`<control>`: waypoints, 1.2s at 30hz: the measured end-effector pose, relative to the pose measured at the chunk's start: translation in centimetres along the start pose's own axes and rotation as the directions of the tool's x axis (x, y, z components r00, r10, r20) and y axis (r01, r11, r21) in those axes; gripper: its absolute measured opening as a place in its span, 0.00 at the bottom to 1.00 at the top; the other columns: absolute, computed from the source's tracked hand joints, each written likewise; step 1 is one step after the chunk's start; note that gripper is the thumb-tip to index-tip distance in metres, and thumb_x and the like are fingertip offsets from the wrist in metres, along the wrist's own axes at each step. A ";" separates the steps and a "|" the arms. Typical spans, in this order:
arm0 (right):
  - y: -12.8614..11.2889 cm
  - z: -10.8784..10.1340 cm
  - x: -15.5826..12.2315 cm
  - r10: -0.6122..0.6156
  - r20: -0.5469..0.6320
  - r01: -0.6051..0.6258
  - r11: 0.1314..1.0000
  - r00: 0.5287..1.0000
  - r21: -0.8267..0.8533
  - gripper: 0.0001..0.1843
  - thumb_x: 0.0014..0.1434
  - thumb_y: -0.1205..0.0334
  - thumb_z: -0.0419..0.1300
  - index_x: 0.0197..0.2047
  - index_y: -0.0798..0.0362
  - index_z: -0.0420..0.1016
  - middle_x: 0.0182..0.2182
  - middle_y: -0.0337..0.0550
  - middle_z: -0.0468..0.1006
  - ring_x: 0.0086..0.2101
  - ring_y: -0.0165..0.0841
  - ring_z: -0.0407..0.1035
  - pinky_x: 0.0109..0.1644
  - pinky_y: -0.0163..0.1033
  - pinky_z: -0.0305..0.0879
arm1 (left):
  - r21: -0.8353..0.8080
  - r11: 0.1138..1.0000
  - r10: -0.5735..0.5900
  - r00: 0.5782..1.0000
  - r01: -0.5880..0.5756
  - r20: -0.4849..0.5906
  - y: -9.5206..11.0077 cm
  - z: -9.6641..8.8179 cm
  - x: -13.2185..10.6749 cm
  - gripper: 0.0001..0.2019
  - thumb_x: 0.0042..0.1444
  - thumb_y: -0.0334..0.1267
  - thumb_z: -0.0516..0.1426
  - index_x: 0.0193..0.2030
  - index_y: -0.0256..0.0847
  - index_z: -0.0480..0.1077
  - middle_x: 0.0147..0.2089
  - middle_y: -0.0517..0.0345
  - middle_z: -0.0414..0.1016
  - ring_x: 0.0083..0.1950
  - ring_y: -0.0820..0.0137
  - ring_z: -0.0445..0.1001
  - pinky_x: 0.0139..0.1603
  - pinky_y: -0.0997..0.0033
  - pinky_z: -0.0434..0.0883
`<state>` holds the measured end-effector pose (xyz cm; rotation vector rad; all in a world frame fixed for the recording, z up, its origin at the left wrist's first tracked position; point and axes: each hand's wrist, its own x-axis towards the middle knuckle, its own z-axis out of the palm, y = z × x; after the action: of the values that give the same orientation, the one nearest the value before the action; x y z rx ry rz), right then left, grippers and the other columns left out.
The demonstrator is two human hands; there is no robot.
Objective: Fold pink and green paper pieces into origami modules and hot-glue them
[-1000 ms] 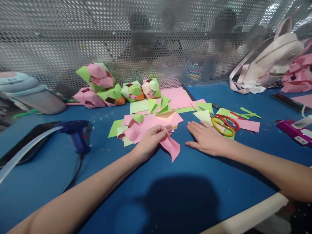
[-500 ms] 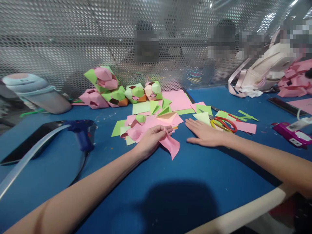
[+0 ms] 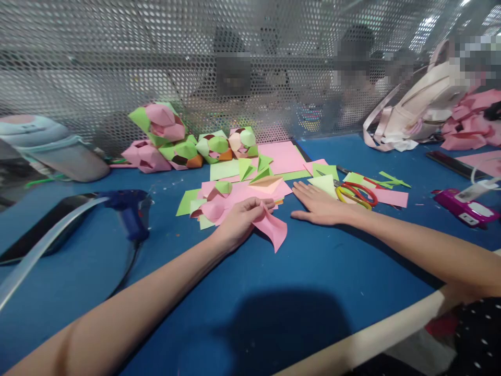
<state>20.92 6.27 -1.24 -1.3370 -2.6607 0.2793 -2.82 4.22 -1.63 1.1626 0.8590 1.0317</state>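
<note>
Between the thumb and fingers of my left hand [image 3: 243, 219] is a curved piece of pink paper [image 3: 273, 230], its pointed end hanging down to the right. My right hand [image 3: 319, 203] is open, palm down with fingers together and thumb apart, over the blue tabletop [image 3: 305, 271]. Just right of it lie scissors with red and yellow handles [image 3: 356, 196], among pale green and pink paper scraps. Behind my left hand, pink sheets [image 3: 240, 196] carry a curled pink and green paper piece [image 3: 219, 193]. Folded green paper pieces [image 3: 254, 168] sit a little farther back.
Folded pink and green paper balls [image 3: 162, 125] are stacked against a perforated metal screen [image 3: 176, 78]. A blue glue gun [image 3: 131, 211] stands at left, near a bottle [image 3: 70, 156]. A purple device [image 3: 464, 206], a phone [image 3: 454, 164] and a pale backpack [image 3: 422, 104] are at right.
The view has shifted slightly. My right hand has slid a little to the left and away from me, still flat. My left hand keeps its hold on the pink paper.
</note>
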 end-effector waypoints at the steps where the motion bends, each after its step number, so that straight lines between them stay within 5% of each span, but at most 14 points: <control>1: -0.1 0.3 -1.2 -0.010 0.029 0.010 1.000 1.000 0.000 0.47 0.58 0.35 0.48 0.69 0.61 0.46 0.68 0.54 0.43 0.66 0.48 0.38 0.68 0.54 0.40 | -0.003 1.000 0.003 1.000 -0.003 0.000 0.0 0.0 0.0 0.04 0.47 0.33 0.61 0.28 0.35 0.72 0.51 0.42 0.75 0.57 0.54 0.70 0.62 0.51 0.61; 5: 0.0 -0.7 -9.7 -0.011 0.087 0.013 1.000 0.996 -0.018 0.45 0.59 0.37 0.49 0.70 0.54 0.42 0.68 0.47 0.41 0.66 0.46 0.41 0.68 0.54 0.46 | 0.000 1.000 0.006 1.000 -0.006 0.008 0.1 0.0 -0.1 0.02 0.47 0.31 0.60 0.27 0.35 0.71 0.50 0.42 0.75 0.58 0.55 0.70 0.61 0.50 0.61; 8: -1.1 -2.2 -13.8 0.128 0.009 -0.126 0.987 0.992 -0.101 0.36 0.61 0.40 0.49 0.65 0.52 0.59 0.63 0.50 0.59 0.62 0.48 0.54 0.65 0.57 0.53 | 0.021 1.000 0.002 1.000 -0.003 0.023 0.3 0.1 -0.2 0.03 0.47 0.32 0.59 0.25 0.35 0.70 0.49 0.42 0.76 0.58 0.54 0.70 0.61 0.50 0.61; 11: -4.5 -2.0 -13.3 0.174 -0.123 -0.188 0.975 0.977 -0.116 0.32 0.63 0.42 0.47 0.62 0.55 0.64 0.62 0.53 0.62 0.61 0.48 0.55 0.66 0.59 0.50 | 0.029 0.999 0.021 0.999 -0.022 0.036 0.5 0.4 -0.3 0.04 0.48 0.33 0.59 0.25 0.36 0.70 0.48 0.43 0.76 0.57 0.54 0.70 0.59 0.49 0.63; 14: -8.9 -0.2 -10.7 -0.174 -0.016 0.174 0.985 0.985 -0.007 0.40 0.60 0.38 0.49 0.66 0.60 0.56 0.66 0.55 0.52 0.66 0.45 0.43 0.69 0.55 0.41 | 0.003 0.999 0.037 0.999 -0.037 0.025 0.5 0.4 -0.4 0.05 0.48 0.33 0.60 0.26 0.35 0.70 0.46 0.43 0.77 0.55 0.54 0.72 0.57 0.48 0.65; 17: -10.6 1.1 -9.5 -0.430 0.119 0.407 0.896 0.895 0.178 0.42 0.60 0.40 0.51 0.69 0.57 0.47 0.67 0.50 0.47 0.67 0.39 0.39 0.70 0.49 0.36 | -0.034 0.999 0.033 0.999 -0.032 0.020 0.4 0.2 -0.4 0.04 0.48 0.33 0.60 0.27 0.34 0.72 0.45 0.43 0.78 0.52 0.54 0.74 0.57 0.49 0.66; 21: -5.3 0.2 -12.1 -0.264 0.124 0.246 0.959 0.957 0.142 0.43 0.59 0.39 0.52 0.70 0.51 0.43 0.68 0.45 0.45 0.66 0.40 0.40 0.70 0.52 0.31 | -0.068 0.998 0.002 1.000 -0.001 0.011 0.3 -0.1 -0.1 0.05 0.47 0.34 0.61 0.29 0.32 0.74 0.45 0.39 0.78 0.50 0.54 0.76 0.56 0.50 0.67; 25: 1.1 -1.9 -15.3 0.017 0.061 -0.018 1.000 0.998 0.018 0.39 0.60 0.42 0.53 0.69 0.47 0.45 0.68 0.40 0.44 0.66 0.43 0.42 0.70 0.54 0.40 | -0.074 0.996 -0.043 0.999 0.041 -0.017 0.3 0.0 0.0 0.07 0.44 0.33 0.62 0.30 0.31 0.74 0.41 0.41 0.79 0.44 0.56 0.78 0.53 0.50 0.69; 27: 1.0 -2.4 -15.4 0.065 -0.020 -0.065 0.998 0.998 0.001 0.34 0.63 0.44 0.50 0.68 0.48 0.51 0.68 0.40 0.47 0.66 0.43 0.44 0.68 0.54 0.45 | -0.079 0.996 -0.035 0.999 0.033 -0.027 0.6 0.2 -0.2 0.06 0.45 0.33 0.62 0.29 0.32 0.73 0.40 0.43 0.79 0.41 0.57 0.78 0.52 0.49 0.70; 30: -4.4 -1.7 -13.1 -0.075 -0.116 0.073 0.997 0.990 -0.014 0.30 0.65 0.46 0.45 0.65 0.55 0.58 0.65 0.48 0.56 0.64 0.41 0.50 0.67 0.53 0.50 | -0.075 0.997 0.000 0.999 -0.004 -0.051 2.2 0.6 -0.7 0.06 0.49 0.34 0.61 0.30 0.32 0.73 0.37 0.48 0.79 0.38 0.61 0.78 0.50 0.51 0.71; 32: -10.0 -0.2 -10.7 -0.366 -0.105 0.366 0.931 0.925 -0.022 0.31 0.65 0.45 0.43 0.61 0.58 0.63 0.62 0.49 0.62 0.63 0.40 0.53 0.67 0.50 0.49 | -0.042 0.998 0.047 0.995 -0.051 -0.093 3.9 0.7 -1.2 0.06 0.50 0.34 0.60 0.30 0.32 0.73 0.34 0.51 0.79 0.35 0.65 0.77 0.47 0.55 0.73; 34: -15.3 1.8 -8.2 -0.646 -0.077 0.644 0.764 0.760 -0.052 0.34 0.64 0.42 0.44 0.60 0.59 0.63 0.64 0.48 0.59 0.63 0.41 0.51 0.67 0.49 0.49 | -0.009 0.996 0.086 0.986 -0.088 -0.145 5.6 0.8 -1.6 0.05 0.51 0.34 0.58 0.29 0.33 0.72 0.31 0.53 0.78 0.34 0.66 0.77 0.45 0.58 0.73; 36: -18.8 3.5 -6.2 -0.780 -0.020 0.778 0.625 0.625 -0.059 0.34 0.64 0.41 0.42 0.62 0.57 0.61 0.65 0.45 0.57 0.63 0.39 0.51 0.65 0.49 0.52 | 0.038 0.991 0.136 0.979 -0.132 -0.153 6.9 0.7 -2.0 0.06 0.52 0.35 0.57 0.30 0.34 0.72 0.30 0.55 0.78 0.33 0.67 0.76 0.41 0.62 0.74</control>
<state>9.20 -10.07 -0.61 -0.0645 -2.9043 0.0640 -4.10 2.63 5.34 1.1875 0.9293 1.2371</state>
